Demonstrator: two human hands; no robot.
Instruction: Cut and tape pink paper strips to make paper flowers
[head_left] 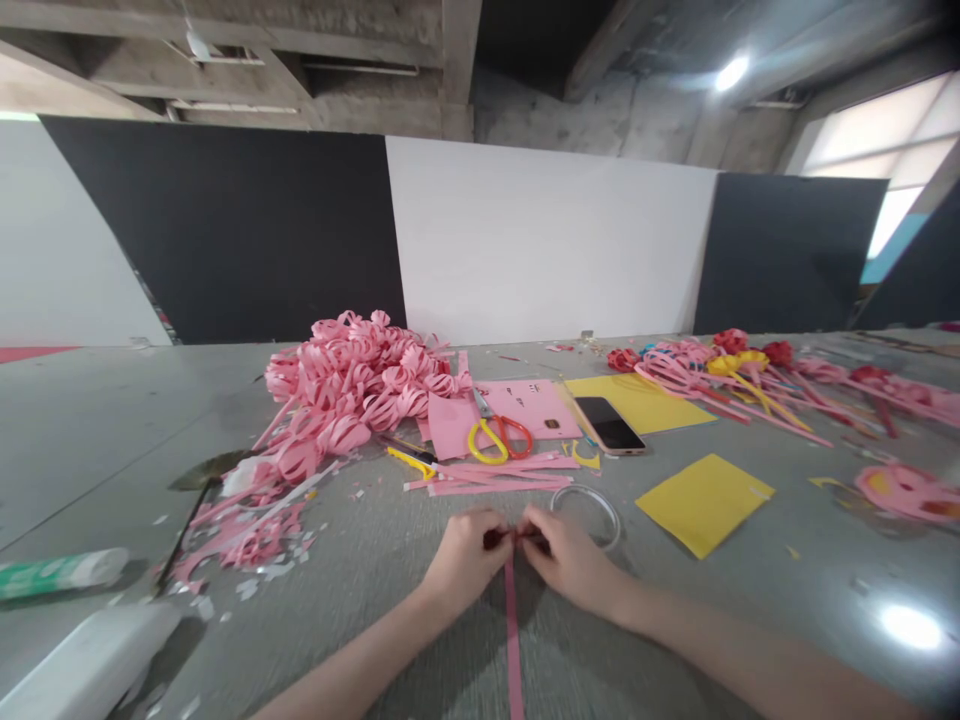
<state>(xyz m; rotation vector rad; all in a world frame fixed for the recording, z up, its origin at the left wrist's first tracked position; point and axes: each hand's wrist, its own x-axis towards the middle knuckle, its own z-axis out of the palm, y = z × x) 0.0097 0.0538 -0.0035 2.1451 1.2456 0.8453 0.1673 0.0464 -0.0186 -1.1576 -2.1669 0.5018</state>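
My left hand (471, 553) and my right hand (564, 560) meet at the middle of the table, thumbs and fingertips pinched together. Between them they grip the top end of a pink paper strip (513, 630), whose length runs down toward me past the bottom edge. The small end inside the fingers is mostly hidden. Just behind my right hand lies a roll of clear tape (611, 520) on its side. Several cut pink strips (499, 475) are beyond my hands, with scissors (499, 440) with yellow and red handles above them, resting on pink paper sheets (450, 425).
A heap of curled pink paper flowers (360, 375) fills the back left, with scraps in front. At left lie a green-and-white tube (64, 573) and a white box (94, 660). A phone (611, 425), yellow paper (705, 505) and paper flowers (682, 360) are on the right.
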